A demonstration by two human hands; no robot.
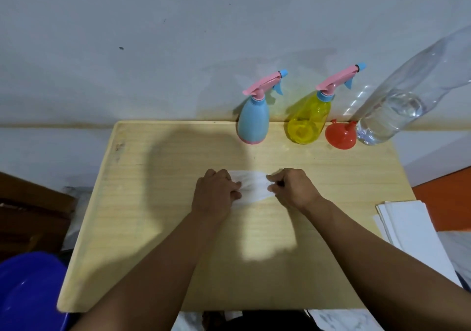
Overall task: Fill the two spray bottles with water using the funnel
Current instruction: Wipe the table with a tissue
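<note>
A blue spray bottle (253, 121) and a clear yellow spray bottle (309, 120), both with pink trigger heads screwed on, stand at the back of the wooden table (153, 203). To their right lies a red funnel (341, 135), then a large clear plastic bottle (397, 106) partly filled with water. In the table's middle, my left hand (216, 193) and my right hand (293, 187) each pinch one end of a white tissue (252, 186) lying flat on the wood.
A stack of white papers (410, 228) lies off the table's right edge. A blue plastic tub (28, 290) sits at the lower left, beside dark wooden furniture (30, 208). A grey wall rises right behind the bottles.
</note>
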